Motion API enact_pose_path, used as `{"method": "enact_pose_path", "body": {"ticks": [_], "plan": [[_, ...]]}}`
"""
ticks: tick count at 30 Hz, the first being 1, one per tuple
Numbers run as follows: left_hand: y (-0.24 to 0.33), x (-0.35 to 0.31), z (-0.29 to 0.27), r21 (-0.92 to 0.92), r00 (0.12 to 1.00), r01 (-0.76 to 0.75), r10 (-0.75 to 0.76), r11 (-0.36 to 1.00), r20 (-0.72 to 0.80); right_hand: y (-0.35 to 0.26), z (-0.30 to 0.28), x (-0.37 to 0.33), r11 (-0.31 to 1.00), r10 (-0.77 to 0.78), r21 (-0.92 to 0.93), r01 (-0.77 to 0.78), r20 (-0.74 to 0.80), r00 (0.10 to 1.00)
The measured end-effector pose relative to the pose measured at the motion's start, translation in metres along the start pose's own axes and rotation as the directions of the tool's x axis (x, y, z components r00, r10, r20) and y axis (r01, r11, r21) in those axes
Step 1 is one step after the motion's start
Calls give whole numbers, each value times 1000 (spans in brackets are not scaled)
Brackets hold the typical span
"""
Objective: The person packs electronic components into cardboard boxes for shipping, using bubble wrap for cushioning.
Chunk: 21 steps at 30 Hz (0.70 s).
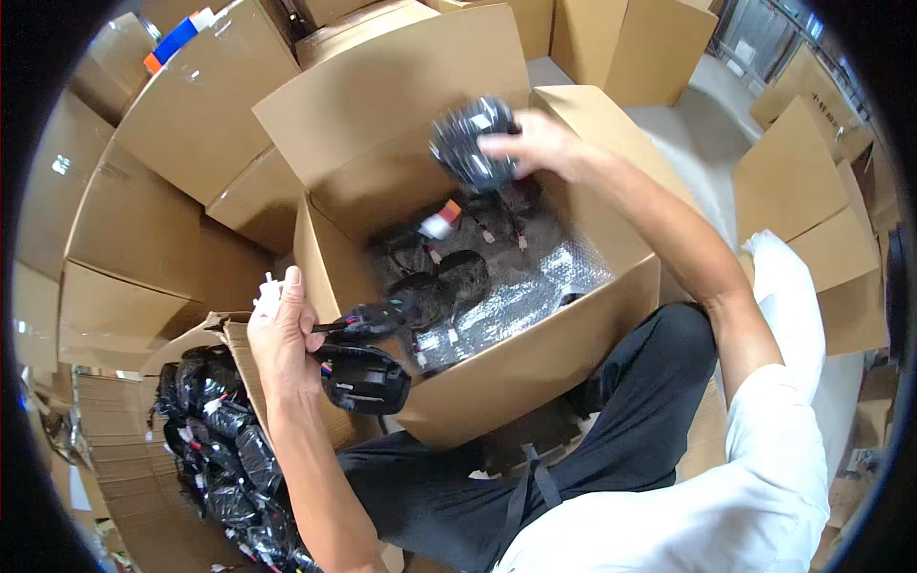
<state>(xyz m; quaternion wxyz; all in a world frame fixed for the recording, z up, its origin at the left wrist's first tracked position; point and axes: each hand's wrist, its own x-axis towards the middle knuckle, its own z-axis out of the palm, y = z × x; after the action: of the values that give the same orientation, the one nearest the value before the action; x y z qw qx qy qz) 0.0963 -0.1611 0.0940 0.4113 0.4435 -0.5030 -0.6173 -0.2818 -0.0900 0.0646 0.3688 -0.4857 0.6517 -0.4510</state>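
My left hand point(285, 329) is closed around wires with white connectors point(270, 294), left of the open carton point(535, 382). From it hang a black part with a rounded casing and coloured wires point(368, 380) and a second dark wired part point(382, 315). Over the carton's far side, my right hand point(543, 148) grips a glossy black bundle point(473, 143), blurred by motion and seemingly in clear film. Inside the carton, bubble wrap point(549, 301) lies under or around several black parts point(463, 277) with white plugs. A small orange and white item point(441, 222) is there too, too blurred to name.
At my left, another carton point(134, 458) holds many black plastic-wrapped parts point(234, 449) with wires. Stacked cartons point(181, 124) rise at the far left, one with a blue and orange item point(176, 38) on top. More cartons point(798, 201) stand at the right.
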Motion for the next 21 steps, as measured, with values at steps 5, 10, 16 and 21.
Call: {"method": "enact_pose_path", "body": {"ticks": [5,10,16,21], "plan": [[-5,-9,16,46,989,51,-44,998,-139,182,29,29,680,703,-296,-671,-1,712],[-6,-2,14,-67,982,25,-37,997,-185,289,40,39,699,713,-29,-714,94,694],[-11,4,3,-251,980,7,-57,968,-192,278,65,21,590,799,-105,-801,217,561],[-13,6,17,-373,986,-65,2,925,-167,213,70,37,737,297,-626,-256,-41,954]]}}
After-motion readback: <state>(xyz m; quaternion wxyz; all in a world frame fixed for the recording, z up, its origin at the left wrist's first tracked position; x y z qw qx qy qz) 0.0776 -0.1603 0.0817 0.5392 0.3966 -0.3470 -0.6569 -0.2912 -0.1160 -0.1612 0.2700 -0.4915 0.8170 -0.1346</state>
